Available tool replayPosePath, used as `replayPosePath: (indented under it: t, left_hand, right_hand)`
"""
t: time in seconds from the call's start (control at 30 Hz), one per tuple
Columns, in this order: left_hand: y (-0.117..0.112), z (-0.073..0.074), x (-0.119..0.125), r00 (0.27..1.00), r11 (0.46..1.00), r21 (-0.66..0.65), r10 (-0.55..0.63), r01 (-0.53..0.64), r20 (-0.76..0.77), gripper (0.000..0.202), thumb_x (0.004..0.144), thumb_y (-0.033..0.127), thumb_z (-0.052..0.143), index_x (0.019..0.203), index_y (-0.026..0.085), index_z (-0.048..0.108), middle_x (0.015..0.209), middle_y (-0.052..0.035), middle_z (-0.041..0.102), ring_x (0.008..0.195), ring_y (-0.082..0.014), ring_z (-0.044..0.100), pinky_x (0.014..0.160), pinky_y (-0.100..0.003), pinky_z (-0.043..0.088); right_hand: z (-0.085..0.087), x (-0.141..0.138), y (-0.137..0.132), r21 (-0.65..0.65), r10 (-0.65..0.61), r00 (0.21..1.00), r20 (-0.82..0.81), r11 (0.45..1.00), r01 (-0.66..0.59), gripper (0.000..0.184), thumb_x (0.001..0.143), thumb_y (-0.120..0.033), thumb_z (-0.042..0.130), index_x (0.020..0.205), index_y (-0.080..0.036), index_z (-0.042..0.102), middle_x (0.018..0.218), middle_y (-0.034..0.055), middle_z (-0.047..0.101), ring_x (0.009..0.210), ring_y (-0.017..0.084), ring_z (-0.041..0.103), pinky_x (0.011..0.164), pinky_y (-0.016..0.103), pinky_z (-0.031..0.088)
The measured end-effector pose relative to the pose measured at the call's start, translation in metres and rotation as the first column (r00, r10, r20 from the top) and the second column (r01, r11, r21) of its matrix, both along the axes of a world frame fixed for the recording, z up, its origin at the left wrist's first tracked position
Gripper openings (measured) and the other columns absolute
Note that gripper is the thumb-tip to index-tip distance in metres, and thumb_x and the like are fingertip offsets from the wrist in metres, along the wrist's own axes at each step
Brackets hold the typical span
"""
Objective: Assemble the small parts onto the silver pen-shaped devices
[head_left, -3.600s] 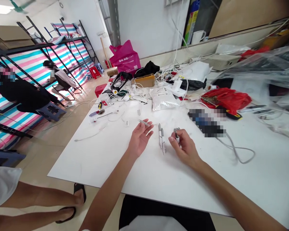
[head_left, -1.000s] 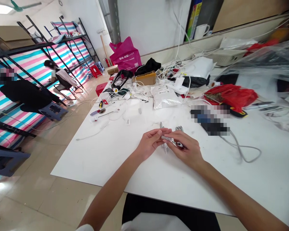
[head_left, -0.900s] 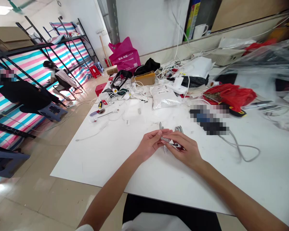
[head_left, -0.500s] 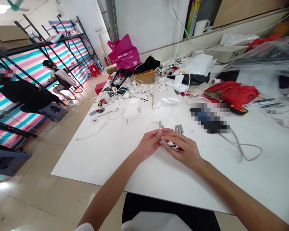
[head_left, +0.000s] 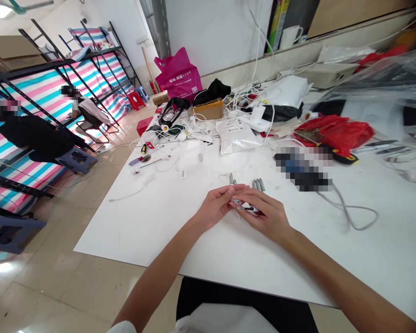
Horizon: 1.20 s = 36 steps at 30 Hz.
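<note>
My left hand point(head_left: 215, 204) is closed, with thumb and fingers pinching a slim whitish pen barrel point(head_left: 236, 201) whose open end faces me. Close beside it, my right hand point(head_left: 268, 213) grips a thin pen piece point(head_left: 248, 209), white with a dark section and a narrow tip pointing left. Its fingertips also reach the barrel, and the two pieces lie apart. Just beyond the fingers, several grey pen caps point(head_left: 259, 185) lie side by side on the white table point(head_left: 149, 222). More grey caps point(head_left: 232, 179) rest behind my left fingertips, partly hidden.
A white plastic parcel point(head_left: 237, 137), tangled cables and a magenta bag point(head_left: 179, 76) crowd the back. A screwdriver point(head_left: 136, 160) lies at left. To the right are a blurred-out dark object point(head_left: 308, 178) with a grey cable and a red plastic bag point(head_left: 336, 132). Two people sit at far left.
The barrel in my left hand has turned so its end shows more toward me. The tip of the right hand's piece has drawn slightly away below it.
</note>
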<state>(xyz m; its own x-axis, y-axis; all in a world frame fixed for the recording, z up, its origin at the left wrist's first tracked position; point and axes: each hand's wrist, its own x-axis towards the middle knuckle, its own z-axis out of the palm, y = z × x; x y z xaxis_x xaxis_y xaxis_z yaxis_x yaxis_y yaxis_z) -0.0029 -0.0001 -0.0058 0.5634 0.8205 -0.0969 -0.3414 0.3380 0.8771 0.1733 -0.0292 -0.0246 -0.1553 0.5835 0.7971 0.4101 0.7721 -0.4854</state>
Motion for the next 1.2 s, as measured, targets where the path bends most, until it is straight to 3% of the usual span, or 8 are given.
replayPosePath:
  t: [0.33,0.57,0.73,0.9,1.0,1.1,1.2]
  left_hand:
    - [0.0007,-0.0003,0.0001,0.999,1.0,-0.018,0.011,-0.012,-0.031,0.047,0.093,0.05,0.072,0.126,0.017,0.076,0.123,-0.0152,0.073,0.099,-0.0194,0.065,0.096,-0.037,0.049]
    - [0.0011,0.0001,-0.0002,1.0,1.0,-0.025,-0.002,0.001,-0.029,0.045,0.093,0.051,0.072,0.125,0.019,0.077,0.137,-0.0157,0.068,0.106,-0.0218,0.067,0.099,-0.039,0.048]
    - [0.0016,-0.0001,-0.0016,0.999,1.0,-0.007,-0.014,0.014,-0.039,0.047,0.093,0.052,0.071,0.126,0.019,0.076,0.134,-0.0161,0.07,0.113,-0.0261,0.068,0.104,-0.043,0.047]
    - [-0.0002,0.0004,-0.0017,0.995,0.99,0.135,0.057,-0.046,-0.078,0.048,0.095,0.051,0.069,0.132,0.022,0.074,0.135,-0.0141,0.071,0.126,-0.0309,0.064,0.111,-0.048,0.046]
    - [-0.0013,-0.0005,-0.0007,0.988,0.971,0.221,0.12,-0.096,-0.097,0.043,0.095,0.048,0.07,0.131,0.024,0.075,0.136,-0.0124,0.07,0.128,-0.0306,0.063,0.113,-0.049,0.045]
    - [-0.0011,-0.0016,0.0,0.982,0.957,0.262,0.159,-0.128,-0.102,0.041,0.095,0.048,0.07,0.128,0.024,0.076,0.134,-0.0122,0.071,0.125,-0.0291,0.064,0.112,-0.048,0.046]
    - [0.0006,-0.0011,-0.0007,0.988,0.971,0.219,0.121,-0.096,-0.101,0.044,0.093,0.05,0.071,0.125,0.02,0.077,0.122,-0.014,0.075,0.112,-0.0278,0.069,0.103,-0.048,0.053]
  right_hand:
    - [0.0041,0.0006,0.0016,0.045,0.008,1.0,0.007,0.999,-0.008,0.032,0.091,-0.011,0.07,0.12,-0.027,0.071,0.102,0.0057,0.076,0.078,0.015,0.074,0.066,0.026,0.064]
    - [0.0024,0.0007,0.0013,0.037,-0.002,1.0,0.021,0.999,0.001,0.031,0.091,-0.011,0.071,0.119,-0.026,0.072,0.103,0.0058,0.076,0.077,0.015,0.074,0.067,0.026,0.064]
    - [0.0017,-0.0007,-0.0008,0.019,0.006,1.0,0.03,1.0,-0.007,0.031,0.092,-0.011,0.071,0.119,-0.026,0.07,0.105,0.0064,0.075,0.083,0.016,0.074,0.069,0.028,0.063]
    - [0.0049,-0.0024,0.0001,-0.104,-0.075,0.997,0.004,0.992,0.076,0.017,0.095,-0.017,0.068,0.11,-0.026,0.07,0.11,0.0082,0.072,0.072,0.013,0.065,0.05,0.026,0.048]
    - [0.0037,-0.0021,0.0035,-0.181,-0.078,0.997,-0.026,0.981,0.072,0.011,0.097,-0.023,0.067,0.108,-0.025,0.07,0.106,0.0077,0.072,0.068,0.013,0.06,0.046,0.026,0.041]
    - [0.0008,-0.0007,0.0068,-0.269,-0.09,0.995,-0.032,0.96,0.078,0.01,0.097,-0.03,0.068,0.105,-0.025,0.071,0.106,0.0076,0.069,0.06,0.011,0.051,0.047,0.027,0.04]
    - [-0.0009,0.001,0.0083,-0.342,-0.074,0.997,-0.018,0.938,0.063,0.012,0.099,-0.034,0.066,0.103,-0.024,0.072,0.107,0.0077,0.068,0.062,0.011,0.053,0.051,0.029,0.044]
